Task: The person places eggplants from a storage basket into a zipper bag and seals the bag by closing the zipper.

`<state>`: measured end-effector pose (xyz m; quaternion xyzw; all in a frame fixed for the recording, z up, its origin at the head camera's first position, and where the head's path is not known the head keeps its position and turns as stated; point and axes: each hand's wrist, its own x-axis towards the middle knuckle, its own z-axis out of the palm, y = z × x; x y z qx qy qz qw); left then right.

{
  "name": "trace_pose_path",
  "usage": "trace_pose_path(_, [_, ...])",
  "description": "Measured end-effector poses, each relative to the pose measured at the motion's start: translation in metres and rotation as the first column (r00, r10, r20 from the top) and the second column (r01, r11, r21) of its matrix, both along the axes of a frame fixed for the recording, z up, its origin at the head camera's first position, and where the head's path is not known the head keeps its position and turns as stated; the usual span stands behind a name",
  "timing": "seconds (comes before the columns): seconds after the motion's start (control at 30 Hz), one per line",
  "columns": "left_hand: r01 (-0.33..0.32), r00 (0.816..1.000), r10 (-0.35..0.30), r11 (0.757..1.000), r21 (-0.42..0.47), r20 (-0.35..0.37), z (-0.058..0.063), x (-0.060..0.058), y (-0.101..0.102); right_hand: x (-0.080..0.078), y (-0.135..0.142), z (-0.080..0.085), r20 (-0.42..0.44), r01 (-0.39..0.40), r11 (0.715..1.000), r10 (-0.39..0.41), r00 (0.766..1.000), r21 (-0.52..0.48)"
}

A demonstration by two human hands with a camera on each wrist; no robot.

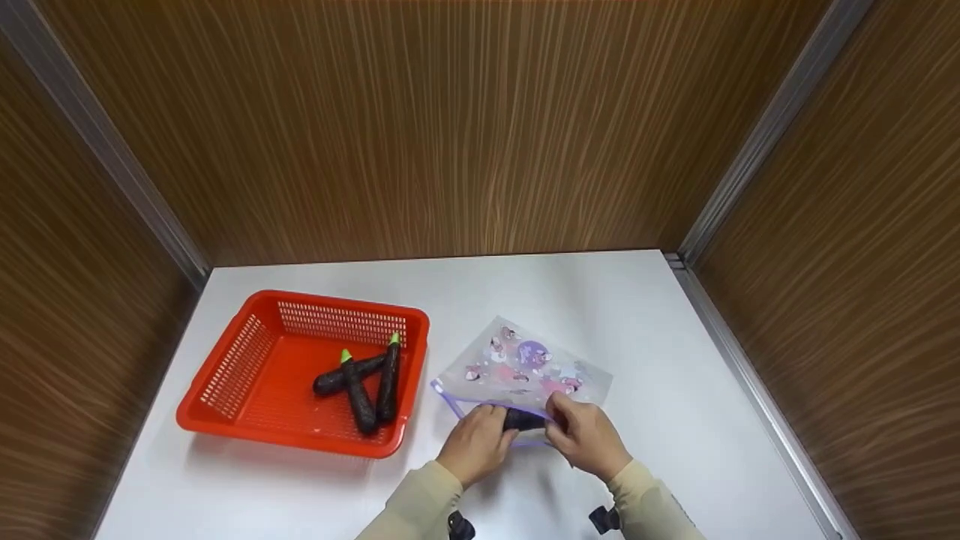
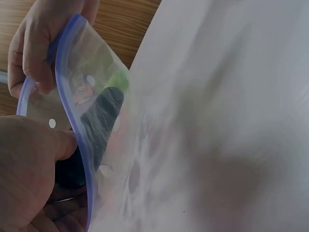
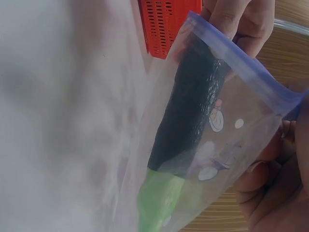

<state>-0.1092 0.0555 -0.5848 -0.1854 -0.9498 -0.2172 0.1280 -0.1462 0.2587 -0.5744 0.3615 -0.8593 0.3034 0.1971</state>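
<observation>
A clear zip bag (image 1: 517, 367) with a purple edge and pink and purple cartoon prints lies tilted over the white table, its mouth held apart. My left hand (image 1: 474, 444) grips the thick end of a dark eggplant (image 1: 525, 420) at that mouth. In the right wrist view the eggplant (image 3: 188, 106) shows through the plastic, its green stem end deeper in the bag. The purple rim is pinched by my right hand (image 1: 589, 436), opposite the left. Part of the left fingers is hidden by the bag in the left wrist view.
To the left stands a red perforated basket (image 1: 274, 382) holding three more dark eggplants (image 1: 361, 397) with green tips, two of them crossed. Brown wood-grain panels (image 1: 450, 135) enclose the white table (image 1: 675, 450) at the back and both sides.
</observation>
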Motion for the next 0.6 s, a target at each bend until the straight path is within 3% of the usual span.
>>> trace_pose_path(0.23, [-0.009,1.000,0.009,1.000,-0.003,-0.006,-0.004,-0.008,0.002,0.000,-0.001,0.001,-0.010,0.006,1.000,-0.006,1.000,0.009])
trace_pose_path(0.47, [-0.011,1.000,0.009,0.997,0.073,0.029,-0.008,-0.016,0.006,0.001,-0.002,0.003,-0.006,-0.005,1.000,0.005,1.000,-0.008])
trace_pose_path(0.6, [-0.006,0.999,0.002,0.998,0.070,0.050,-0.011,-0.019,0.010,0.001,-0.002,0.002,-0.010,-0.018,1.000,0.018,1.000,-0.016])
